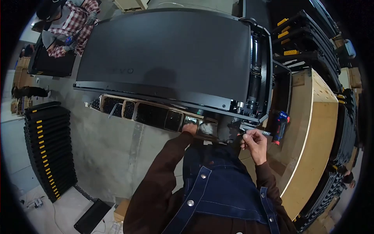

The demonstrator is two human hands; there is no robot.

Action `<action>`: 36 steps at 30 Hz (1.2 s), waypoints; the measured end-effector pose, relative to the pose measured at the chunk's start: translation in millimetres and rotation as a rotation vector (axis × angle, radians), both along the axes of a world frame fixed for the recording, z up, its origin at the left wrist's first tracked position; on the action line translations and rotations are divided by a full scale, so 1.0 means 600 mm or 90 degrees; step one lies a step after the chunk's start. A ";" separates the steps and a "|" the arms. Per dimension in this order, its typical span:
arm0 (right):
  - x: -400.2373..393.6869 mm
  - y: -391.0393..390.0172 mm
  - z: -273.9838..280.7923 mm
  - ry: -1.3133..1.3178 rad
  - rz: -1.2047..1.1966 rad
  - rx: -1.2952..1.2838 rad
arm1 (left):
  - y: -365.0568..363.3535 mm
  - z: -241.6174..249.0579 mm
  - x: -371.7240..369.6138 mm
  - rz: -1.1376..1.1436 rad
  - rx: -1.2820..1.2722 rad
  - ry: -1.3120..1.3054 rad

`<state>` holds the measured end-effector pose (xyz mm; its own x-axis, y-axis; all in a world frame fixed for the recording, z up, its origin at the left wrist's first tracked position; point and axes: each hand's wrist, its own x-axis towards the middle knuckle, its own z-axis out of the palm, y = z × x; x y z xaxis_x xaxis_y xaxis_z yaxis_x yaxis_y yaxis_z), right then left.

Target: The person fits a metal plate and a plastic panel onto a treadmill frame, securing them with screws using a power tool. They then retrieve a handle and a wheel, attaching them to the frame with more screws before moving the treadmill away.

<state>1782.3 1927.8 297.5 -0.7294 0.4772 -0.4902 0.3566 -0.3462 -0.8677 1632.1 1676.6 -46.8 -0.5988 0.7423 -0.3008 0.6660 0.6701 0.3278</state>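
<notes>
Our left hand (189,128) reached forward, fingers curled into one bin of the tray (150,114) under the treadmill (163,50) edge; grip hidden, can't tell. Right hand (255,143) was raised, pinching one small part (244,136). Tray showed about five bins.

Faint lettering on the treadmill belt (163,50)

I make out only pale letters near the belt's front-left edge, roughly "EVO"; nothing else is legible.
</notes>
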 end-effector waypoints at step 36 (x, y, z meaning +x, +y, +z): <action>-0.069 -0.077 -0.043 0.007 0.185 -0.031 | -0.057 -0.019 0.027 0.557 0.716 -0.911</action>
